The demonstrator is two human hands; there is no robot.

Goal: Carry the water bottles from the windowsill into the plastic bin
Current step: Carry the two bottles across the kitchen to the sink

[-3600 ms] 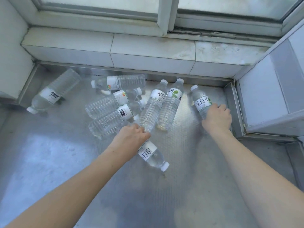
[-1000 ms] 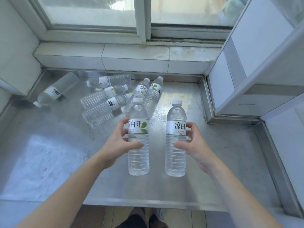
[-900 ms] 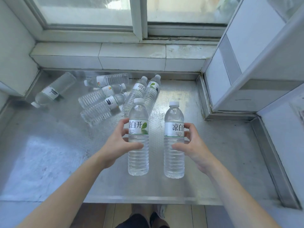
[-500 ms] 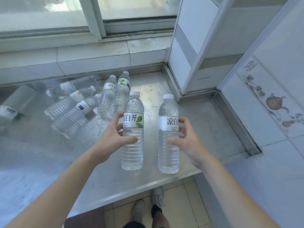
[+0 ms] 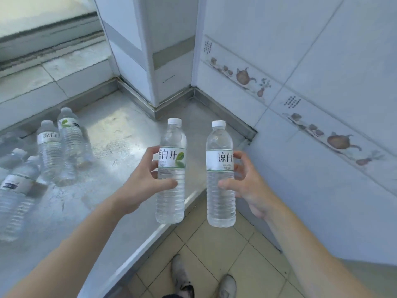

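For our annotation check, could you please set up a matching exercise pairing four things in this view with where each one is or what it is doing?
Things:
1. left hand
2. right hand
3. bottles on the sill
4. shoes

States:
A. lying on their sides on the metal surface
B. standing on the tiled floor
C. holds an upright bottle whose label shows a green leaf
D. holds an upright bottle whose label shows no leaf

Pairs: 1-C, 2-D, 3-A, 4-B

Clear ribbed plastic bottles [image 5: 170, 186] with paper-like labels; dull brushed-metal windowsill [image 5: 111, 151]; glossy wall tiles [image 5: 322, 61].
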